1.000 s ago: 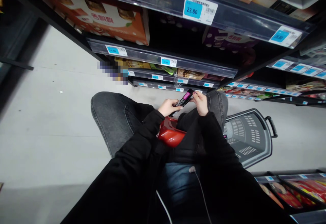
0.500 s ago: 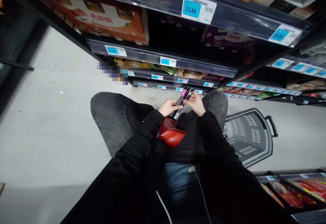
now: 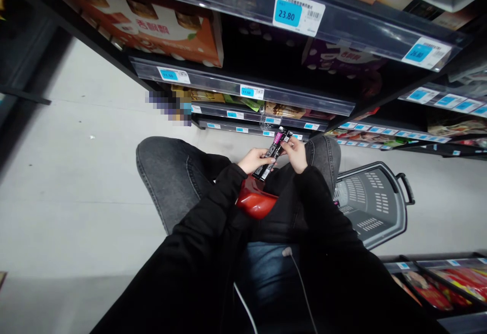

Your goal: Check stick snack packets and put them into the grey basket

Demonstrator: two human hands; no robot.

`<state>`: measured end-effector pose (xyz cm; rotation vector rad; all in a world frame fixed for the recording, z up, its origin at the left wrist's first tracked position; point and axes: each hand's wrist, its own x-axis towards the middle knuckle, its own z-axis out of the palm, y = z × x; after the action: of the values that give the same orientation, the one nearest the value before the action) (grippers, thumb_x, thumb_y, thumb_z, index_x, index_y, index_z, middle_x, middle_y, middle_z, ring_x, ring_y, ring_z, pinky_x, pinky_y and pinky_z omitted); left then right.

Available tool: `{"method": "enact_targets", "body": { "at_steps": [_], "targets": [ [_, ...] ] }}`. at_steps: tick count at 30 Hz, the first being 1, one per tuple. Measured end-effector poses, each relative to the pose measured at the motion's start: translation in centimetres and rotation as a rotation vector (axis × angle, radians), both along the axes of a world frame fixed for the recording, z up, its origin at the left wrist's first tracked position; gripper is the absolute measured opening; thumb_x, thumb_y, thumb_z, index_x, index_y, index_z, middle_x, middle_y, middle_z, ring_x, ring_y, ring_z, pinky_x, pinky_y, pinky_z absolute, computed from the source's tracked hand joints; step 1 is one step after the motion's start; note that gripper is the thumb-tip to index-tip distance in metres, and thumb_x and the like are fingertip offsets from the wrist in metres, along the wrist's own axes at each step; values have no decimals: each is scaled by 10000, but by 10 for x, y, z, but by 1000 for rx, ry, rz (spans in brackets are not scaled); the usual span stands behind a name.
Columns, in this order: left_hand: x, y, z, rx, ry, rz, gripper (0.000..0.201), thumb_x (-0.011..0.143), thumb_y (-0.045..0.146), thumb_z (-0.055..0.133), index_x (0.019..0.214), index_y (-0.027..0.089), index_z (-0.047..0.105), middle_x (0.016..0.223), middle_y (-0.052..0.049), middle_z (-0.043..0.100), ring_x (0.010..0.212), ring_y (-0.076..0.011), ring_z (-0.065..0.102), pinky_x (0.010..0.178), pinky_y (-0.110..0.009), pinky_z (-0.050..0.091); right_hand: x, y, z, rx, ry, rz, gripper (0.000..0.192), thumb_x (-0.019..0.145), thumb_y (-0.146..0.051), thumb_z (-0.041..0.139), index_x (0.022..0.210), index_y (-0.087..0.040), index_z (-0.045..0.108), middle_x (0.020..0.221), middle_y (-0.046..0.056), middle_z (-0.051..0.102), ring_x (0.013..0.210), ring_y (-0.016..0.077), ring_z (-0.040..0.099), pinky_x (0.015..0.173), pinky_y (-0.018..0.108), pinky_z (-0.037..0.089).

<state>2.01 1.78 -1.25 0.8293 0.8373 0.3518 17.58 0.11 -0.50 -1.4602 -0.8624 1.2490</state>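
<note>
Tilted steeper since: dark packet [image 3: 272,154] | pinched between left hand [image 3: 254,160] fingers, right hand [image 3: 296,153] fingers

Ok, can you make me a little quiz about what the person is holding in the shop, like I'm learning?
1. True or false: both the left hand and the right hand are on the slim black and pink packets.
2. What sits on the floor to the person's right? A) a grey shopping basket B) a green bucket C) a ladder
3. Fill in: the blue price tag on the top shelf rail reads ____.

Key: 1 true; 2 A; 3 23.80
</note>
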Motion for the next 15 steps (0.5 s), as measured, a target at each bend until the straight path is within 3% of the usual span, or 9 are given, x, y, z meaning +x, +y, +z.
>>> {"method": "enact_targets", "body": {
  "at_steps": [9,15],
  "targets": [
    [0,0,-4,28,-157,-123,504,549,247,766,964,103,517,808,-63,675,672,-170,653,630,-287,525,6,2,-7,-6,-50,-164,214,651,-376,592,682,-180,512,511,-63,500,431,80,481,442,225,458],
    [-2,0,-4,-4,-150,-162,525,557,271,762,966,121,470,772,-53,668,610,-174,654,556,-279,530,13,4,-13,-15,-30,-216,214,665,-376,578,671,-190,473,537,-64,486,475,86,487,485,239,473]
  ]
}}
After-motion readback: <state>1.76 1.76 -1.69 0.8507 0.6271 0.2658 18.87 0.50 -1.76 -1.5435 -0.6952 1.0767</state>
